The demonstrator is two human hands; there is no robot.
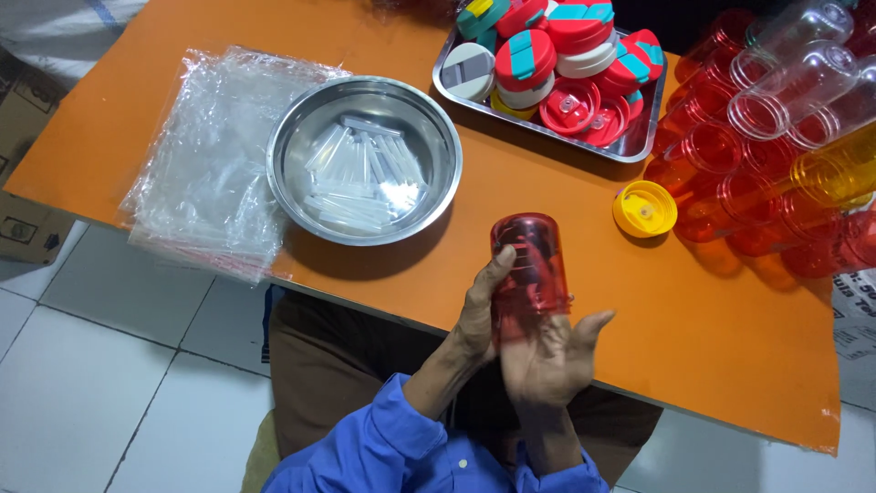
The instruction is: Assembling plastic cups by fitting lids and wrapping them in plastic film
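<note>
My left hand (477,310) grips the side of a red see-through plastic cup (529,265), thumb up along its wall. The cup is held bottom up, tilted away from me, over the near edge of the orange table (456,210). My right hand (547,356) is blurred under the cup's mouth, palm against it, fingers spread. Whether something sits between the palm and the cup is hidden. A yellow lid (644,208) lies on the table to the right of the cup.
A steel bowl (301,183) holds clear plastic straws (365,173). A pile of clear plastic bags (210,155) lies left of it. At the back, a steel tray (639,137) carries several red, teal and white lids. Stacked red, yellow and clear cups (776,155) lie at the right.
</note>
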